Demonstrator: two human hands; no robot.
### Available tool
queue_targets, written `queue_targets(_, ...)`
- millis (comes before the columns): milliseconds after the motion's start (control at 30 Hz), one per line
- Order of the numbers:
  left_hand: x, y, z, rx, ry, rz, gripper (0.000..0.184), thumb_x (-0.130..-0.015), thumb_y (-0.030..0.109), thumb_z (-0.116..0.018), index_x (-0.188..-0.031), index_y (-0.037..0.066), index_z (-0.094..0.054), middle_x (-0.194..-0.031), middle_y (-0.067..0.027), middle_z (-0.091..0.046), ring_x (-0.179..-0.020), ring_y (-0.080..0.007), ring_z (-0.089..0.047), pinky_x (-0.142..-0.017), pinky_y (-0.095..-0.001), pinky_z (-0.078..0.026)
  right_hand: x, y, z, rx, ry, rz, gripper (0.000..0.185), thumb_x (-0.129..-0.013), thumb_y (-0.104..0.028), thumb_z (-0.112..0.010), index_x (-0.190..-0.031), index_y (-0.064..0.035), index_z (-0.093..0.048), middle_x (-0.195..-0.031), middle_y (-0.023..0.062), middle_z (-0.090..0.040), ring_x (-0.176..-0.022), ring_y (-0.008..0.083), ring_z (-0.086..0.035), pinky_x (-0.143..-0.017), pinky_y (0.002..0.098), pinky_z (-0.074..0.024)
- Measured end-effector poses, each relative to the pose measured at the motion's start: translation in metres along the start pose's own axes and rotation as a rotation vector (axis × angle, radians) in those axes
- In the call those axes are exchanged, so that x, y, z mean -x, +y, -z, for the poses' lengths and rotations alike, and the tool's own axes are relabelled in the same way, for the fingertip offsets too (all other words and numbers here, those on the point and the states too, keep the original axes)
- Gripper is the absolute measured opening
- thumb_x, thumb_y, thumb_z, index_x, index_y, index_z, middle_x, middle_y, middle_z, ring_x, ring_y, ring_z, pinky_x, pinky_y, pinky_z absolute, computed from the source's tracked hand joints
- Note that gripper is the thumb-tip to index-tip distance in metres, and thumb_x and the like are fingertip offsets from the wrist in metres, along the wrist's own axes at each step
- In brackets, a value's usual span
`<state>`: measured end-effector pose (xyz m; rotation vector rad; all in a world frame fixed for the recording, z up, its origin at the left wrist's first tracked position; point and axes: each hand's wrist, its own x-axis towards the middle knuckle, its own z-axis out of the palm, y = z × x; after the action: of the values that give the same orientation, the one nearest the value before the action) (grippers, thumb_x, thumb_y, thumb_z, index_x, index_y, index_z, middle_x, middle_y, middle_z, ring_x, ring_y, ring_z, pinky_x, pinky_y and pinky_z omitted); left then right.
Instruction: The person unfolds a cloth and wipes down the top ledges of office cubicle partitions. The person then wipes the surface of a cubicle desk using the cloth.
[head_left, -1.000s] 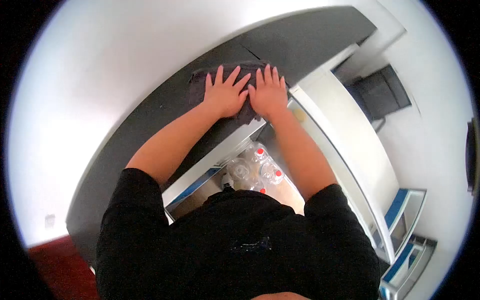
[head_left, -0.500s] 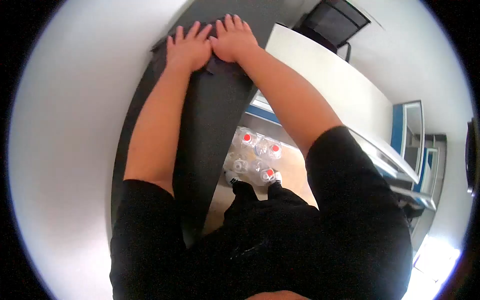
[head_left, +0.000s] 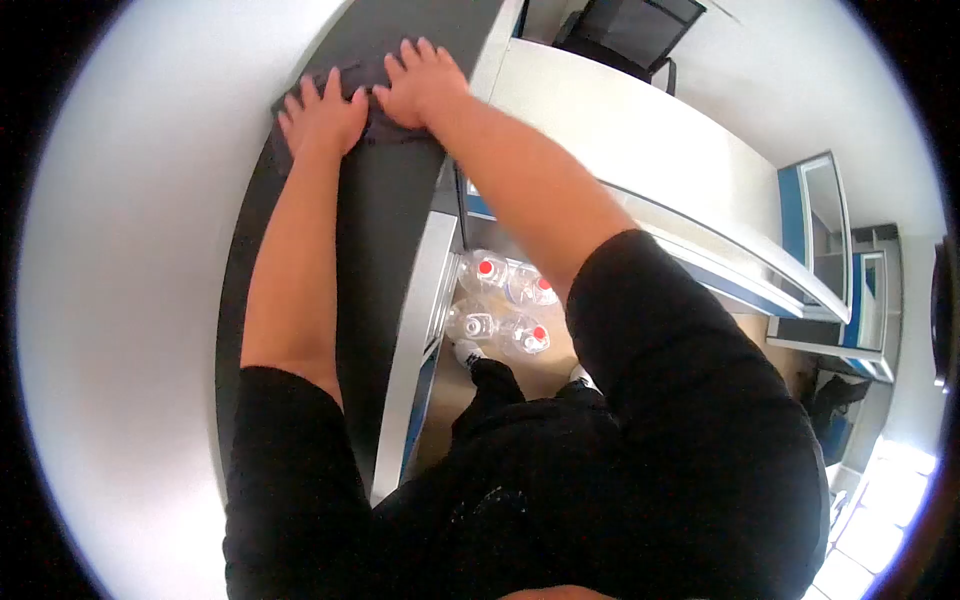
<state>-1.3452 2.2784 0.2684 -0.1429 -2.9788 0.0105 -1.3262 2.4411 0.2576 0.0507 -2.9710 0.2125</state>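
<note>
A dark grey cloth lies spread across a black, narrow ledge top beside the white wall. My left hand rests flat on the cloth's left part, fingers spread. On its right part my right hand is also pressed down with fingers apart. The two thumbs point towards each other with a small gap between them. Both arms are stretched far forward, and parts of the cloth are hidden under the palms.
Several clear plastic bottles, some with red caps, stand on the floor near my feet. To the right is a white desk with a black chair behind it. Framed blue panels stand further right. The wall bounds the left side.
Both hands appear further left in view with the cloth beneath them, and the gap between them has widened. The view has shifted, showing more of the ledge's pale side and the desk.
</note>
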Motion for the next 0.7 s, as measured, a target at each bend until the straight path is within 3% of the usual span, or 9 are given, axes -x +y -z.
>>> queue_targets(100,0.038,-0.002,0.0,-0.01,-0.033,0.029,0.078,-0.105,0.067,-0.037,-0.169,0.023,-0.032,-0.176,-0.0137,-0.024,-0.161,-0.0422,-0.022,-0.13,-0.0554,-0.02,0.046,0.007,0.014,-0.022,0.063,0.078,0.06,-0.109,-0.041,-0.046,-0.161,-0.0119,-0.046,-0.172,0.013,-0.036,-0.158,0.0322,-0.033,-0.129,0.0468,-0.0282)
queue_targets(167,0.071,0.01,0.007,0.005,0.007,-0.046,0.077,-0.105,0.066,-0.039,-0.167,0.021,-0.036,-0.174,-0.0151,-0.03,-0.159,-0.0425,-0.029,-0.128,-0.0555,-0.026,0.059,0.011,0.023,-0.184,-0.054,-0.06,0.04,-0.105,-0.026,-0.054,-0.138,-0.0091,-0.069,-0.15,0.0129,-0.062,-0.138,0.0329,-0.06,-0.113,0.0447,-0.0503)
queue_targets(200,0.083,0.013,0.002,0.02,0.073,-0.153,0.071,-0.107,0.06,-0.043,-0.163,0.017,-0.045,-0.168,-0.0176,-0.041,-0.154,-0.0435,-0.039,-0.125,-0.0526,-0.033,0.083,0.015,0.035,-0.232,-0.042,-0.039,0.024,-0.096,-0.015,-0.061,-0.113,-0.0059,-0.075,-0.124,0.0162,-0.074,-0.111,0.035,-0.074,-0.091,0.0456,-0.0617)
queue_targets(267,0.105,0.014,-0.014,0.203,0.227,-0.347,0.045,-0.107,0.037,-0.056,-0.136,0.005,-0.067,-0.138,-0.0199,-0.067,-0.129,-0.0412,-0.06,-0.11,-0.0505,-0.047,0.126,0.027,0.038,-0.335,0.06,-0.004,0.021,-0.093,-0.015,-0.063,-0.106,-0.007,-0.078,-0.115,0.0174,-0.076,-0.106,0.0361,-0.075,-0.09,0.0478,-0.0621)
queue_targets(367,0.188,0.063,0.01,0.436,0.359,-0.458,0.019,-0.096,0.017,-0.069,-0.105,0.0,-0.071,-0.102,-0.0168,-0.072,-0.094,-0.0383,-0.067,-0.087,-0.0472,-0.053,0.187,0.06,0.021,-0.4,0.168,0.178,0.02,-0.093,-0.017,-0.063,-0.093,-0.0082,-0.08,-0.106,0.0148,-0.078,-0.102,0.0355,-0.075,-0.088,0.0474,-0.0615)
queue_targets(500,0.301,0.162,-0.024,0.63,0.131,-0.456,0.026,-0.09,0.012,-0.075,-0.112,0.0,-0.069,-0.108,-0.0161,-0.073,-0.103,-0.0345,-0.07,-0.094,-0.0457,-0.053,0.335,0.155,-0.019,-0.569,0.306,0.243,0.022,-0.103,-0.029,-0.059,-0.103,-0.0091,-0.069,-0.099,0.0139,-0.072,-0.099,0.0371,-0.071,-0.089,0.0503,-0.0574)
queue_targets(567,0.357,0.224,-0.067,0.67,0.056,-0.599,0.033,-0.088,0.01,-0.077,-0.117,-0.001,-0.068,-0.117,-0.0169,-0.073,-0.111,-0.0365,-0.069,-0.099,-0.0454,-0.053,0.441,0.236,-0.043,-0.623,0.098,0.18,0.024,-0.104,-0.033,-0.059,-0.108,-0.0104,-0.064,-0.105,0.0164,-0.068,-0.099,0.041,-0.069,-0.086,0.0544,-0.0566)
queue_targets(633,0.411,0.288,-0.092,0.686,-0.335,-0.632,0.037,-0.085,0.009,-0.08,-0.12,0.001,-0.069,-0.126,-0.0187,-0.07,-0.116,-0.039,-0.067,-0.1,-0.0461,-0.053,0.543,0.305,-0.062,-0.588,-0.068,0.06,0.03,-0.099,-0.035,-0.068,-0.12,-0.0147,-0.062,-0.114,0.0158,-0.067,-0.102,0.041,-0.07,-0.086,0.0548,-0.0565)
queue_targets(700,0.457,0.347,-0.105,0.473,-0.496,-0.999,0.043,-0.083,0.008,-0.081,-0.123,0.004,-0.069,-0.129,-0.0201,-0.067,-0.116,-0.0404,-0.066,-0.1,-0.047,-0.053,0.647,0.349,-0.05,-0.57,-0.233,-0.226,0.038,-0.096,-0.037,-0.072,-0.124,-0.0153,-0.06,-0.114,0.0161,-0.069,-0.104,0.0407,-0.071,-0.086,0.0542,-0.0565)
